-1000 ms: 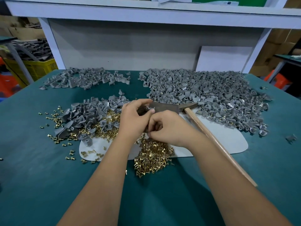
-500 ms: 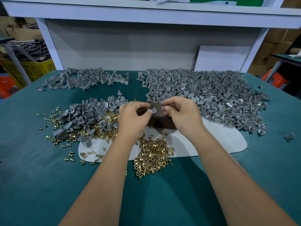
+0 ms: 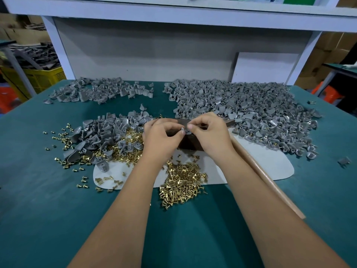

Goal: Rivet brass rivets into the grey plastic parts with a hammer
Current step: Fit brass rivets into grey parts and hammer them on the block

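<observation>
Both hands meet on one small grey part (image 3: 185, 130), pinched between their fingertips. From the left side the left hand (image 3: 162, 137) holds it with thumb and forefinger, and the right hand (image 3: 209, 133) pinches it from the right with its fingers curled. This part is over a dark block (image 3: 190, 145), but I cannot tell if it touches the block. Whether a rivet is in the part is too small to see.

Just below the grip, near the wrists, lies a heap of brass rivets (image 3: 181, 182), partly on a white mat (image 3: 270, 165). Left of the grip is a pile of grey parts (image 3: 104, 136) mixed with more rivets. Behind and right of the grip spreads a big pile (image 3: 251, 111) of grey parts. A hammer handle (image 3: 270, 184) lies under the right forearm, and its head (image 3: 229, 122) is just beside the right hand. All is on a green table (image 3: 48, 209).
</observation>
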Demonstrator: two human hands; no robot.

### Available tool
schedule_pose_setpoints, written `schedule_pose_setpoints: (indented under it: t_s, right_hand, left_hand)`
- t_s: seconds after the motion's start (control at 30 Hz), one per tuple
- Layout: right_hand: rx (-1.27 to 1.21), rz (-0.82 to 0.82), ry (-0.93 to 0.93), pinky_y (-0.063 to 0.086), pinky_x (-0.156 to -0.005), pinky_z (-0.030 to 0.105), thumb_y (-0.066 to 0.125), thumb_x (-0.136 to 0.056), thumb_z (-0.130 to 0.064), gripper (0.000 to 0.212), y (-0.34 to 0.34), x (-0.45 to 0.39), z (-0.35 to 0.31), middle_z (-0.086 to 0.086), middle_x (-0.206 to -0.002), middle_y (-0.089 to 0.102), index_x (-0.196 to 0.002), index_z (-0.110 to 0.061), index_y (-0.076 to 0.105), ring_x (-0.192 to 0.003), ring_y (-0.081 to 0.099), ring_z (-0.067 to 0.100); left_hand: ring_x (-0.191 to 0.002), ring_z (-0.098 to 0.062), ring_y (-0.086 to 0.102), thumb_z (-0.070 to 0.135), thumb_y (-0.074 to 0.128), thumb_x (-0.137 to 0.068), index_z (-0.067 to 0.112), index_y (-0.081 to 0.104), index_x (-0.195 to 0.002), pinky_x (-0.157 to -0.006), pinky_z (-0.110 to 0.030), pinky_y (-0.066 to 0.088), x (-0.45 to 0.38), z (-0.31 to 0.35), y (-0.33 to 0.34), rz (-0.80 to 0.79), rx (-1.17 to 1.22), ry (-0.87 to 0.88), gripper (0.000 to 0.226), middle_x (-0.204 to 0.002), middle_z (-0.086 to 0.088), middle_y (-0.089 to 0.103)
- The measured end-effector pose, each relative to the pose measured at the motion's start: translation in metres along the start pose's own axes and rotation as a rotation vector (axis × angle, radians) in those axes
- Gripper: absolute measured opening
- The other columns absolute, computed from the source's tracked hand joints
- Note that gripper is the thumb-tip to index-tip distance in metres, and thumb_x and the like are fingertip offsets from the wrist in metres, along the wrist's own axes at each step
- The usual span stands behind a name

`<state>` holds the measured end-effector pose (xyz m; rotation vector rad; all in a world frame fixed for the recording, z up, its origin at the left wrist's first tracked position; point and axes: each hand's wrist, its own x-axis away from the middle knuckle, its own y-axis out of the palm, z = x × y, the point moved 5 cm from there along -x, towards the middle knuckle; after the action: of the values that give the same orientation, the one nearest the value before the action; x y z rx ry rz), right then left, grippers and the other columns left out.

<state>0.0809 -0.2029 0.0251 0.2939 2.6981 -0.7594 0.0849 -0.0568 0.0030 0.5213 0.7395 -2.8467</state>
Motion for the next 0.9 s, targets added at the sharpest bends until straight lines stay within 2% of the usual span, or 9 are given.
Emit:
schedule_pose_setpoints:
  t_s: [0.1,0.2,0.3,0.47,0.73,0.9]
  right_hand:
    - [0.06,0.002,-0.01,0.043,-0.091,0.037,0.071,-0.083,-0.015,0.013,0.003,0.0,-0.002,-0.012,-0.086,0.051,-0.074,-0.022,0.067,-0.101,0.053,0.019]
    - [0.135,0.019,-0.031,0.043,-0.092,0.044,0.072,-0.083,-0.016,0.014,0.004,0.0,-0.005,-0.012,-0.084,0.05,-0.072,-0.024,0.066,-0.101,0.053,0.022]
    - [0.206,0.022,-0.064,0.041,-0.091,0.042,0.071,-0.083,-0.019,0.009,0.006,0.0,-0.007,-0.008,-0.087,0.052,-0.075,-0.02,0.069,-0.101,0.05,0.02]
    - [0.265,0.049,-0.069,0.042,-0.089,0.041,0.069,-0.085,-0.02,0.007,0.007,-0.001,-0.007,-0.007,-0.088,0.052,-0.079,-0.018,0.069,-0.098,0.05,0.019]
    - [0.212,0.029,-0.034,0.045,-0.088,0.042,0.07,-0.085,-0.019,0.012,0.006,0.0,-0.006,-0.008,-0.085,0.057,-0.074,-0.023,0.067,-0.097,0.055,0.02]
    - [0.133,0.01,0.05,0.046,-0.089,0.042,0.07,-0.085,-0.021,0.02,0.005,0.0,-0.001,-0.007,-0.09,0.061,-0.069,-0.029,0.063,-0.098,0.056,0.019]
  left_hand:
    - [-0.125,-0.021,0.035,0.027,0.074,-0.085,0.038,0.071,-0.086,-0.109,-0.046,0.029,-0.001,-0.001,0.0,0.005,0.017,0.014,0.011,-0.094,0.031,0.053]
    - [-0.125,-0.022,0.036,0.027,0.074,-0.085,0.039,0.07,-0.085,-0.109,-0.049,0.03,-0.002,-0.003,0.001,0.003,0.027,0.021,0.013,-0.093,0.032,0.053]
    - [-0.125,-0.023,0.038,0.026,0.074,-0.085,0.034,0.074,-0.089,-0.109,-0.049,0.031,-0.003,-0.005,0.002,0.009,0.024,0.02,0.009,-0.094,0.029,0.054]
    - [-0.124,-0.03,0.047,0.024,0.075,-0.084,0.024,0.078,-0.094,-0.106,-0.049,0.038,-0.007,-0.01,0.003,-0.021,0.079,-0.002,0.011,-0.104,0.014,0.062]
    - [-0.123,-0.03,0.049,0.026,0.075,-0.085,0.026,0.078,-0.094,-0.105,-0.047,0.041,-0.006,-0.01,0.004,-0.006,0.057,-0.007,0.01,-0.099,0.021,0.059]
    - [-0.122,-0.029,0.049,0.027,0.075,-0.085,0.023,0.078,-0.097,-0.105,-0.048,0.039,-0.004,-0.008,0.003,0.01,0.035,0.0,0.013,-0.104,0.013,0.062]
